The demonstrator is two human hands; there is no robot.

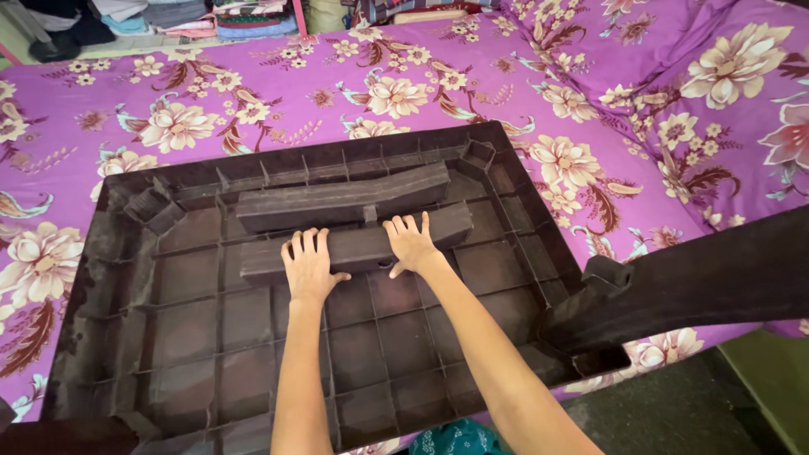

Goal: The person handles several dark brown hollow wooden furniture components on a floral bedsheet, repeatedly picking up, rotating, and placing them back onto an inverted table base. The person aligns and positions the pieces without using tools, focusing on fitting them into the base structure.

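A dark brown plastic table top (211,337) lies upside down on a bed, its ribbed underside facing up. Two loose brown table legs rest inside it, a far leg (337,200) and a near leg (358,244), side by side. My left hand (308,265) lies flat on the near leg, fingers spread. My right hand (410,243) rests on the same leg a little to the right, thumb hooked over its near edge. Another brown leg (699,282) stands fitted in the near right corner socket and reaches off to the right.
The bed is covered with a purple floral sheet (278,93). A matching pillow (716,76) lies at the far right. Folded clothes (202,17) are stacked beyond the bed's far edge. Empty corner sockets show at the far left (152,206) and far right (478,156).
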